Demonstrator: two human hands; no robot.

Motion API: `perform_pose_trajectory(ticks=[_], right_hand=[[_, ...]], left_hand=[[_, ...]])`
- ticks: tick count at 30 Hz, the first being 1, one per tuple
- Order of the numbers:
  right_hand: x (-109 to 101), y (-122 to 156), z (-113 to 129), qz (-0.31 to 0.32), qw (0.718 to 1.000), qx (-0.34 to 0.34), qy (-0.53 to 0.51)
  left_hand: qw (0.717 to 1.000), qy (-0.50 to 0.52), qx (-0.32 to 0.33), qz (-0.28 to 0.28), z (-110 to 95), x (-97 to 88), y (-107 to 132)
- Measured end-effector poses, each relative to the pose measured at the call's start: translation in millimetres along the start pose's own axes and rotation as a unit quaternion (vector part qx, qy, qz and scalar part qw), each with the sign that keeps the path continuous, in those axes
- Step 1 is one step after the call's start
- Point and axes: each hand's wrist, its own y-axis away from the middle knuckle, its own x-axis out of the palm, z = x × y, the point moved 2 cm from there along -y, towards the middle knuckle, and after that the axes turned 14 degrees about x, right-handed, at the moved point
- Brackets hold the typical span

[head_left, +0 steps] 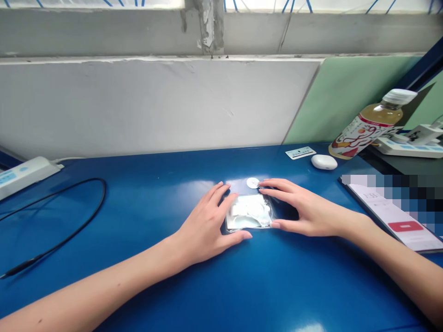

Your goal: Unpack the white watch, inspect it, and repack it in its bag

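Note:
A small clear plastic bag (249, 211) with white parts inside lies flat on the blue table (166, 193). My left hand (207, 226) rests at the bag's left edge, fingers stretched out, thumb along the near edge. My right hand (301, 207) lies at the bag's right edge, fingers spread flat. Its index fingertip touches a small round white sticker (252, 182) at the bag's far end.
A drink bottle (368, 124) leans at the back right beside a white earbud case (324, 162) and a small label card (300, 152). A power strip (24, 174) and black cable (69, 221) lie at the left. A printed sheet (394, 216) lies at the right.

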Motion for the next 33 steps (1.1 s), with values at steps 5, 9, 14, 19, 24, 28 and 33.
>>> perform_pose_trajectory(ticks=[5, 9, 14, 19, 24, 28, 33], right_hand=[[-1, 2, 0, 0.014, 0.999, -0.007, 0.038], [-3, 0, 2, -0.009, 0.998, -0.048, 0.050], [-3, 1, 9, -0.075, 0.994, -0.071, -0.042], [-4, 0, 13, -0.097, 0.979, 0.059, -0.169], [1, -4, 8, -0.055, 0.980, 0.099, -0.164], [1, -3, 5, -0.070, 0.993, 0.070, -0.058], [-8, 1, 9, -0.039, 0.998, -0.007, 0.044]], left_hand=[[1.000, -0.007, 0.012, -0.016, -2, -2.2, -2], [1.000, 0.014, 0.020, -0.011, -3, -4.9, -2], [0.998, 0.056, 0.014, -0.035, 0, -9.0, 0], [0.984, 0.130, 0.046, -0.114, 1, -9.4, 3], [0.987, 0.119, 0.061, -0.086, 0, -5.9, 3], [0.992, 0.097, 0.070, -0.046, -2, -6.4, -1], [0.994, 0.067, 0.078, -0.028, -3, -5.8, -2]])
